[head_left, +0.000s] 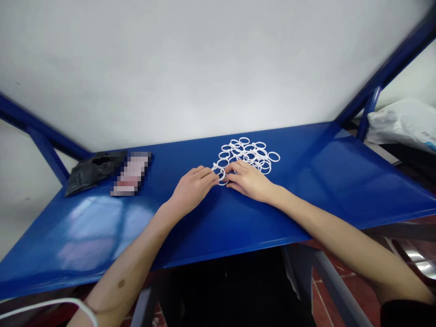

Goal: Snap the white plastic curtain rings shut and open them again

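A heap of several white plastic rings [250, 152] lies on the blue metal shelf [306, 190], near its back edge. My left hand [192, 186] and my right hand [248, 180] meet at the heap's near left corner. Both pinch the same white ring [221, 175] between their fingertips, just above the shelf surface. Both forearms reach in from the bottom of the view.
A crumpled black plastic bag [90, 170] and a blurred flat packet [131, 173] lie at the shelf's back left. Blue frame bars [381, 77] slant up at both sides. A white bag [403, 120] rests beyond the right post. A white wall stands behind.
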Motion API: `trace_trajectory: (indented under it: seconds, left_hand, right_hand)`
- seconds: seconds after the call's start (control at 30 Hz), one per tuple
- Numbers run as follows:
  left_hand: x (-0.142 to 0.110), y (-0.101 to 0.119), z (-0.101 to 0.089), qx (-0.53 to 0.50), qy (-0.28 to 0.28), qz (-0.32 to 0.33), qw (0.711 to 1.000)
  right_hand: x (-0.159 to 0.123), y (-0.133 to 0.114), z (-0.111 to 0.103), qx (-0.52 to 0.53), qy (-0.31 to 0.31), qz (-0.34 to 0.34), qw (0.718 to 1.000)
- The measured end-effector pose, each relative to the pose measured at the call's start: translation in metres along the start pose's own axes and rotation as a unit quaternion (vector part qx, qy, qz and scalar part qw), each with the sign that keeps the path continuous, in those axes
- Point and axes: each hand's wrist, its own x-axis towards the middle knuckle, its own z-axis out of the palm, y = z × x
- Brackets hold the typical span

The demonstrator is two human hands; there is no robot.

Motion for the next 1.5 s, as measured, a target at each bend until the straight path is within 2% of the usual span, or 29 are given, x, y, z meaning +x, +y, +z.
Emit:
trace_trajectory:
  seconds: [0.2, 0.3, 0.4, 0.5, 0.63, 0.77, 0.83, 0.97, 1.03, 1.1, 1.2, 1.27, 1.37, 1.5]
  left_hand:
    - [-0.002, 0.002, 0.012, 0.015, -0.017, 0.022, 1.0]
    - [-0.002, 0.003, 0.017, 0.029, -0.034, 0.027, 0.999]
    - [-0.001, 0.004, 0.02, 0.04, -0.045, 0.03, 0.998]
    - [-0.001, 0.005, 0.022, 0.067, -0.032, 0.051, 0.996]
    - [0.001, 0.01, 0.022, 0.094, -0.012, 0.086, 0.992]
    - [0.004, 0.017, 0.017, 0.134, -0.009, 0.096, 0.986]
    - [0.006, 0.021, 0.013, 0.153, -0.006, 0.086, 0.984]
    - [0.008, 0.03, 0.01, 0.159, -0.001, 0.021, 0.987]
    - [0.008, 0.033, 0.01, 0.16, 0.002, -0.008, 0.987]
    - [0.008, 0.033, 0.011, 0.155, 0.004, -0.011, 0.988]
    - [0.007, 0.02, 0.013, 0.128, 0.003, 0.005, 0.992]
    - [0.003, 0.004, 0.014, 0.104, 0.0, -0.018, 0.994]
    - [-0.007, -0.029, 0.012, 0.083, -0.003, -0.105, 0.991]
    - [-0.024, -0.067, 0.005, 0.12, -0.01, -0.171, 0.978]
  right_hand:
    - [-0.006, 0.014, -0.022, 0.007, 0.056, 0.061, 0.997]
    - [-0.006, 0.013, -0.024, 0.021, 0.05, 0.048, 0.997]
    - [-0.003, 0.006, -0.018, 0.016, 0.012, 0.002, 1.0]
    - [0.001, -0.001, -0.005, -0.006, -0.027, -0.038, 0.999]
    - [0.003, -0.003, 0.01, -0.012, -0.024, -0.039, 0.999]
    - [0.004, -0.004, 0.008, -0.051, -0.019, -0.06, 0.997]
    - [0.004, -0.009, 0.003, -0.093, -0.021, -0.057, 0.994]
    - [0.006, -0.025, -0.002, -0.16, -0.018, 0.0, 0.987]
    - [0.007, -0.028, 0.0, -0.174, -0.015, 0.03, 0.984]
    - [0.007, -0.025, 0.002, -0.155, -0.016, 0.035, 0.987]
    - [0.007, -0.014, 0.0, -0.073, 0.0, -0.004, 0.997]
    - [0.006, -0.005, -0.008, -0.032, 0.037, 0.002, 0.999]
    - [0.0, 0.009, -0.025, -0.03, 0.085, 0.087, 0.992]
    - [-0.015, 0.038, -0.046, -0.055, 0.057, 0.16, 0.984]
